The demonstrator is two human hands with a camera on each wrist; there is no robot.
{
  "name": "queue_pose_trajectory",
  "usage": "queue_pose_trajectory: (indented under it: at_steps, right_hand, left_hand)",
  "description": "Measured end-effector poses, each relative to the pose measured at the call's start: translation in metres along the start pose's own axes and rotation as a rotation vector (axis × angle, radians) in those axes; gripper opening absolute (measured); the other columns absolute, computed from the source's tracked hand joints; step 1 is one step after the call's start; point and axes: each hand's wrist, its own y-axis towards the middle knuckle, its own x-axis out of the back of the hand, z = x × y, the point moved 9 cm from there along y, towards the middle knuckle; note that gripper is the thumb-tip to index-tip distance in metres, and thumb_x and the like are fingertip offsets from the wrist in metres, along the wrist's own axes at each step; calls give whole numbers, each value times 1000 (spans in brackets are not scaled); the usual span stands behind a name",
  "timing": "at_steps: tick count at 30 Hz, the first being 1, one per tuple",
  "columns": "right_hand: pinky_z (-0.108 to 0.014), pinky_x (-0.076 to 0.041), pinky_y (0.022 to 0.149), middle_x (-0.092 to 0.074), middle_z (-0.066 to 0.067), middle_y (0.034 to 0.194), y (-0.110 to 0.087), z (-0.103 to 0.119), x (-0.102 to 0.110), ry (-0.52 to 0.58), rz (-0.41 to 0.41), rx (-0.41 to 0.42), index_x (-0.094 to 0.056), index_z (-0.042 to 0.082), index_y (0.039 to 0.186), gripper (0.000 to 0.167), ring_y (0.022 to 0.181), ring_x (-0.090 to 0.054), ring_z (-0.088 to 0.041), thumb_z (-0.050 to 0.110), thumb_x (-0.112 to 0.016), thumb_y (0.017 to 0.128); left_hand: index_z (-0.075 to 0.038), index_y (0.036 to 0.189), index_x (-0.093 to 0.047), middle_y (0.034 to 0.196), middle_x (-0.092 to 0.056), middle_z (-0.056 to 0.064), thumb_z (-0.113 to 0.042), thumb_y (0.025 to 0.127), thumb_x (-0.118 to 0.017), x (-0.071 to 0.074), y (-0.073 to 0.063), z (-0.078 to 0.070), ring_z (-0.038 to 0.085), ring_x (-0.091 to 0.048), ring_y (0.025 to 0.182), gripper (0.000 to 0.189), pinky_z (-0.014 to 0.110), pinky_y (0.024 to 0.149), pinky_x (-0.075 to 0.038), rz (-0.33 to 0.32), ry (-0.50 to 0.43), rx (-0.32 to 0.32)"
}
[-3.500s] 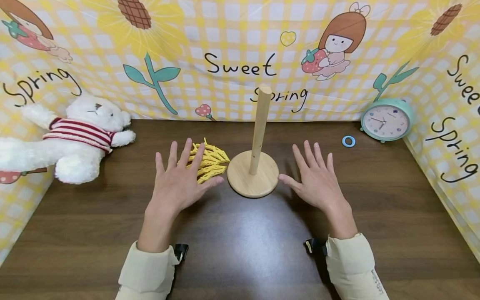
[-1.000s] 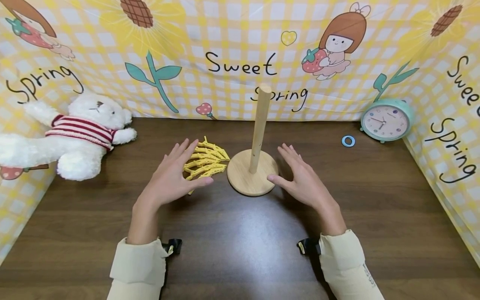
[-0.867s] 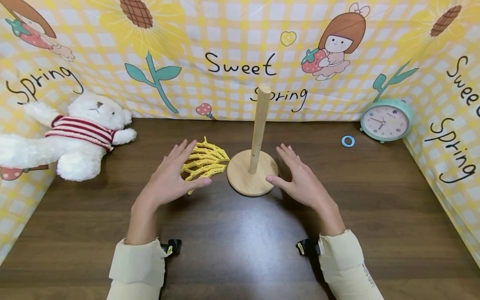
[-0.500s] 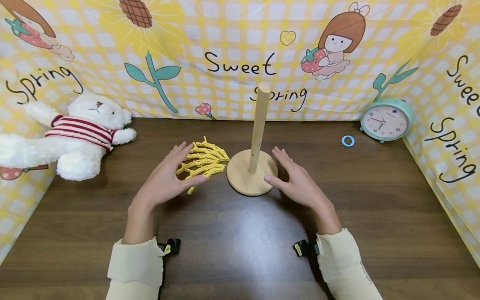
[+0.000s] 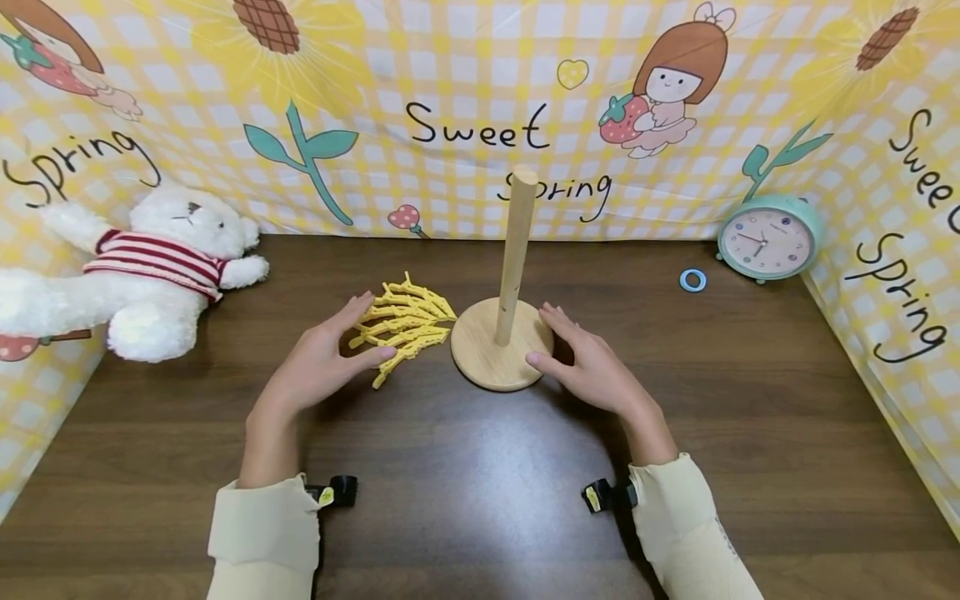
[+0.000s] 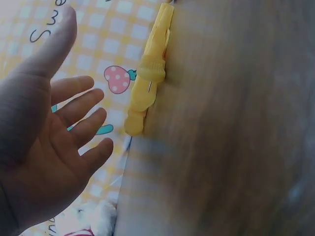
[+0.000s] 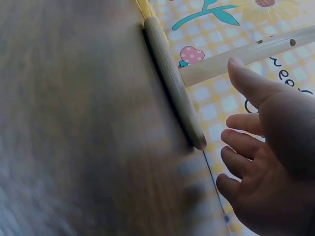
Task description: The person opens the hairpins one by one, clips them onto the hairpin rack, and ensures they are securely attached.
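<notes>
A wooden stand, like a paper towel holder, has a round base (image 5: 487,367) and an upright rod (image 5: 515,258). Left of it lies a yellow fan-shaped bundle (image 5: 412,315) of thin jointed, branching strips. My left hand (image 5: 322,358) is beside the bundle, its fingers loosely bent, holding nothing. Its thumb overlaps the bundle in the head view, but the left wrist view shows a gap between hand and bundle (image 6: 150,71). At the base's right edge is my right hand (image 5: 588,367), relaxed and holding nothing. In the right wrist view, the thumb (image 7: 241,76) overlaps the rod; contact cannot be told.
A white teddy bear (image 5: 165,267) in a striped shirt leans at the left. A mint alarm clock (image 5: 768,240) and a small blue ring (image 5: 685,282) are back right. Patterned cloth (image 5: 465,50) walls three sides of the dark wooden table (image 5: 465,517).
Both hands have turned from flat and spread to gently bent, palms facing inward. The left has drifted left, uncovering more of the yellow bundle; the right has come left, closer to the base.
</notes>
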Motion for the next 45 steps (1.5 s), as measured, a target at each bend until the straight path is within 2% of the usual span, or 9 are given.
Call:
queue_pose_trajectory:
  at_steps: [8,15,20,27,36,45]
  right_hand:
    - [-52,-15,122,-26,-17,164,1,0,-4,-9,15,23,-33,2,157,80,153,-17,-32,26,-76,93]
    - [-54,-7,123,-21,-18,165,2,-3,-9,-5,48,20,-32,-1,157,76,154,-12,-32,29,-70,98]
    - [-55,-1,123,-17,-18,166,1,-3,-15,-53,98,20,-25,-2,158,76,154,-8,-31,32,-64,102]
    - [-56,-2,122,-13,-20,166,-1,-2,-17,-124,104,38,-22,-4,158,75,154,-9,-33,29,-62,103]
    - [-53,-6,123,-12,-23,166,0,-4,-14,-112,109,31,-22,-6,157,74,154,-11,-31,26,-62,103]
    - [-52,-7,123,-12,-23,166,0,-2,-17,-119,119,32,-22,-6,157,75,154,-11,-31,27,-62,103]
  left_hand:
    - [-8,159,-31,165,-27,9,-49,96,-68,7,-2,14,35,-23,151,84,59,117,-25,-34,-9,25]
    - [-7,160,-31,162,-31,18,-49,98,-65,5,-3,27,40,-27,148,82,61,116,-27,2,18,80]
    - [-6,159,-32,160,-33,22,-39,100,-65,3,-3,30,43,-28,147,76,61,115,-28,17,26,102]
    - [-5,156,-37,156,-38,24,-28,100,-67,7,-3,30,45,-32,144,68,61,113,-31,-20,56,101]
    - [-3,152,-45,149,-46,27,-15,98,-69,8,1,26,48,-40,138,60,62,110,-34,-62,123,104]
    - [-8,148,-52,148,-47,27,-17,97,-71,11,-3,36,48,-39,138,56,64,109,-35,-108,74,191]
